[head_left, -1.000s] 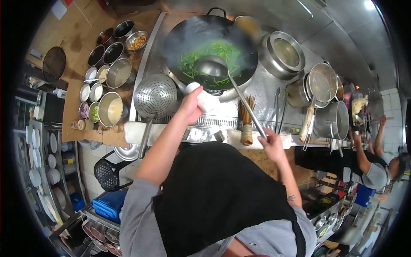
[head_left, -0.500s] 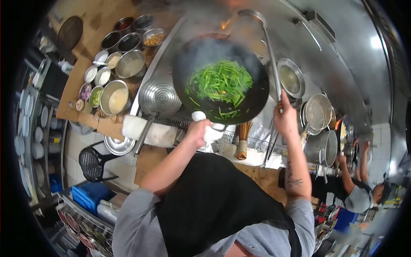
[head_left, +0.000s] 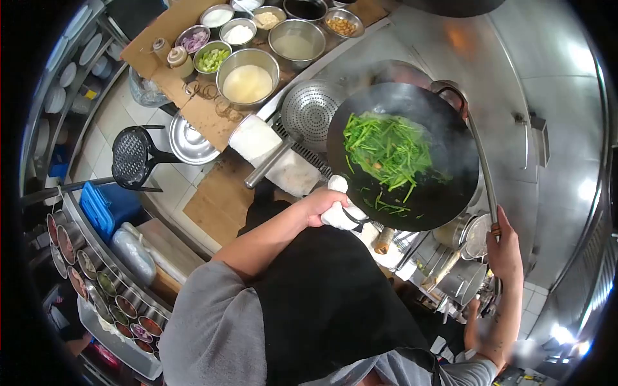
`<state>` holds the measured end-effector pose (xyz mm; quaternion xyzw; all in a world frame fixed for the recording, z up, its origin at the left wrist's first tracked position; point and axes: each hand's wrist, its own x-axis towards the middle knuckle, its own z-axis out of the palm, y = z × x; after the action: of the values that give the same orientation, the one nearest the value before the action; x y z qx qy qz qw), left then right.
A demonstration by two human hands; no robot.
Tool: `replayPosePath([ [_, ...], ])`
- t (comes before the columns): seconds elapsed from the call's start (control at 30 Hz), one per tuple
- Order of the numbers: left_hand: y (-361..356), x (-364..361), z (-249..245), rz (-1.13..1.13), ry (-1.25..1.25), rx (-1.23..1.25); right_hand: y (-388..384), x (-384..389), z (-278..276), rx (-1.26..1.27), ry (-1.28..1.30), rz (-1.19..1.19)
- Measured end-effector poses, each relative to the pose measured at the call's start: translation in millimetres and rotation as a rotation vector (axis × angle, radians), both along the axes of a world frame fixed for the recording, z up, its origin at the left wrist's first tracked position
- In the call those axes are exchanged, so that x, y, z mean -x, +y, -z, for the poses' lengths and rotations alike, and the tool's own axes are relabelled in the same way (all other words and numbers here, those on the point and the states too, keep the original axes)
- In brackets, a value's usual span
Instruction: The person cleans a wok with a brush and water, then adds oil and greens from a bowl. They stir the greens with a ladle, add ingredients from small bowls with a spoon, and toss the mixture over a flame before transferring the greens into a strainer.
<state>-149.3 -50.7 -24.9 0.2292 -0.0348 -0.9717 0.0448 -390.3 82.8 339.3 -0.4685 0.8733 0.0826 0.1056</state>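
My left hand (head_left: pixel 317 207) is closed around a bunched white cloth (head_left: pixel 338 211) at the near handle of a large black wok (head_left: pixel 444 199). Chopped green stalks (head_left: pixel 389 151) are heaped inside the wok, with loose pieces scattered near its front, and thin steam rises off them. On the other side, my right hand (head_left: pixel 505 248) grips the long handle of a metal ladle (head_left: pixel 483 157). The ladle's head is up at the wok's far right rim.
A perforated strainer (head_left: pixel 313 116) lies left of the wok. Metal bowls of ingredients, including one of pale liquid (head_left: pixel 248 83), crowd the counter behind it. A black stool (head_left: pixel 136 154) stands at left. Another person's arm (head_left: pixel 473 325) shows at lower right, near pots.
My view has turned, so the wok and both hands appear farther right. The ladle's head has come from beyond the wok to its far right rim. The flame behind is out of sight.
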Motion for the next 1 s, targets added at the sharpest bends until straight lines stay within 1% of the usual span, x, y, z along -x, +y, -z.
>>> replayPosePath([
  [0.03, -6, -8, -7, 0.025, -0.001, -0.002, -6, -6, -4, -0.003, 0.027, -0.043],
  [0.13, -9, -17, 7, 0.031, 0.073, -0.054, -42, -46, -26, -0.11, -0.027, 0.164],
  [0.17, -12, -22, 8, 0.016, 0.107, -0.066, -39, -40, -25, -0.083, 0.014, 0.021],
  [0.27, -15, -30, 24, 0.068, 0.123, -0.123, -59, -58, -38, -0.166, 0.039, 0.057],
  [0.4, -18, -39, 34, 0.056, 0.215, -0.257, -95, -85, -49, -0.236, 0.058, 0.119],
  [0.43, -18, -40, 36, 0.055, 0.227, -0.281, -93, -81, -48, -0.182, 0.048, 0.059],
  [0.53, -23, -45, 34, 0.076, 0.294, -0.343, -102, -83, -56, -0.147, 0.081, -0.055],
  [0.57, -25, -46, 31, 0.087, 0.321, -0.362, -110, -92, -59, -0.172, 0.084, -0.021],
  [0.67, -24, -46, 37, 0.059, 0.408, -0.356, -122, -110, -68, -0.187, 0.129, -0.034],
  [0.7, -23, -45, 37, 0.05, 0.398, -0.346, -127, -117, -71, -0.186, 0.148, -0.001],
  [0.77, -25, -44, 30, 0.029, 0.375, -0.323, -127, -117, -76, -0.184, 0.212, -0.111],
  [0.83, -26, -42, 30, 0.039, 0.394, -0.336, -133, -130, -84, -0.184, 0.202, -0.055],
  [0.93, -28, -36, 36, 0.094, 0.439, -0.349, -136, -137, -90, -0.203, 0.238, -0.103],
  [1.0, -29, -35, 36, 0.103, 0.442, -0.349, -137, -140, -90, -0.211, 0.263, -0.086],
])
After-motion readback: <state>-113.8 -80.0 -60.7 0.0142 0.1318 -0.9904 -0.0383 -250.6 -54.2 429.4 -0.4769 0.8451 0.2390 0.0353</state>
